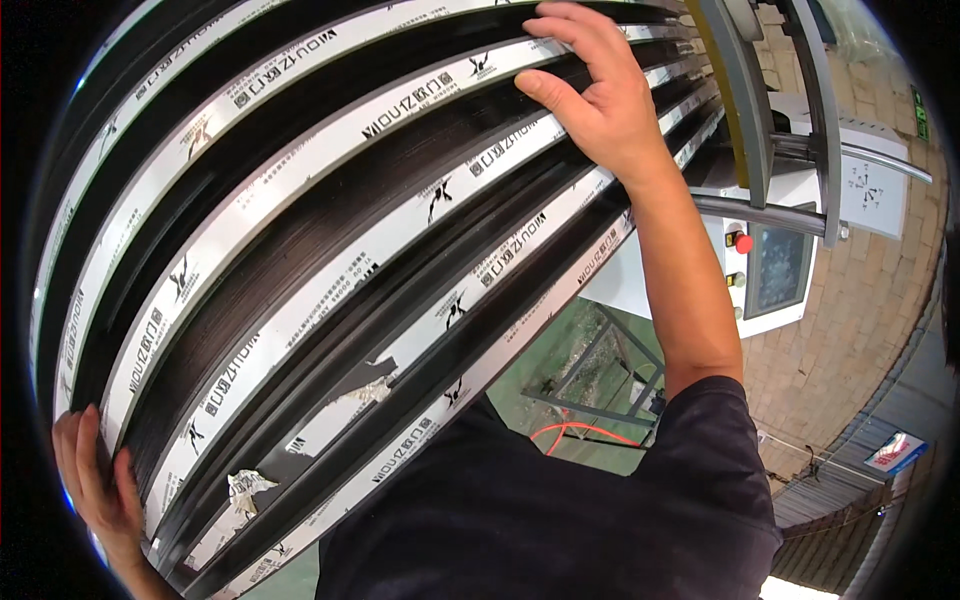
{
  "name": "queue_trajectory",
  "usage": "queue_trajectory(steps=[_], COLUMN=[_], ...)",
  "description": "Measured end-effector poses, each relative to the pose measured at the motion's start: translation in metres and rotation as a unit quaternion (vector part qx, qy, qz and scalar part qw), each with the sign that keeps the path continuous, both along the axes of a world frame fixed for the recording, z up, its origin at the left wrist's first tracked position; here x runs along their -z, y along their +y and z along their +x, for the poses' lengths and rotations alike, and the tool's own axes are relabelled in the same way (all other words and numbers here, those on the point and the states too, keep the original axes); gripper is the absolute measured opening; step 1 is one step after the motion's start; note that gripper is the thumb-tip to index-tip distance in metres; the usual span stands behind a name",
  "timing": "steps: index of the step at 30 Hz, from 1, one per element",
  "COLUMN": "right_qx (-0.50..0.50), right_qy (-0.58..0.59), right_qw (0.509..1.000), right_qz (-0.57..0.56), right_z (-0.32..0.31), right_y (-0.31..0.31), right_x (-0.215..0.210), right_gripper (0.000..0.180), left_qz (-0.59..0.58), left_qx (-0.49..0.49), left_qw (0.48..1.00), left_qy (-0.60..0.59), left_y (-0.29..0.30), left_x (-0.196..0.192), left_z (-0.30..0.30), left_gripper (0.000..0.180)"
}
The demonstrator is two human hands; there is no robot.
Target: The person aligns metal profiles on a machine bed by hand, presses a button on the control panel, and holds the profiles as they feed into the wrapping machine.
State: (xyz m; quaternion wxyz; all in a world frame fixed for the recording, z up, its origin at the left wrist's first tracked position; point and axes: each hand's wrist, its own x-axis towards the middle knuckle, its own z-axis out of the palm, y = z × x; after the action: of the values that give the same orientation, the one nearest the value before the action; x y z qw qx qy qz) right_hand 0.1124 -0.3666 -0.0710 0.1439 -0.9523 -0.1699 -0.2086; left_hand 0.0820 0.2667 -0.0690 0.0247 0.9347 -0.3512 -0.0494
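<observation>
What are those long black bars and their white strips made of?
The black bars look like coated metal, perhaps aluminium: crisp edges, soft shine. The white strips seem thin printed plastic film or paper: one is torn and crumpled.

factory workshop, control panel (768, 268), long profiles (270, 188)

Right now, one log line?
left hand: on profiles, left end | right hand: on profiles, toward right end | film: torn in places | screen: right

Tan brick wall (850, 340), grn floor (600, 458), gry corrugated sheeting (848, 484) lwr R
</observation>
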Motion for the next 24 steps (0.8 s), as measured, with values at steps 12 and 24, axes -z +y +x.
queue_trajectory(steps=[12, 24], right_qx=[-0.137, -0.151], right_qy=[0.201, 0.252], right_qw=[0.97, 0.955], right_qz=[-0.019, -0.036], right_z=[-0.016, -0.009], right_y=[0.002, -0.012], right_x=[-0.025, -0.026], right_gripper=[0.038, 0.04], left_qz=[0.096, 0.09], left_qx=[0.036, -0.037], left_qw=[0.993, 0.991], left_qy=[0.053, 0.09], left_y=[-0.026, -0.041], left_x=[-0.01, -0.018], left_z=[0.002, 0.0], left_gripper=[0.065, 0.057])
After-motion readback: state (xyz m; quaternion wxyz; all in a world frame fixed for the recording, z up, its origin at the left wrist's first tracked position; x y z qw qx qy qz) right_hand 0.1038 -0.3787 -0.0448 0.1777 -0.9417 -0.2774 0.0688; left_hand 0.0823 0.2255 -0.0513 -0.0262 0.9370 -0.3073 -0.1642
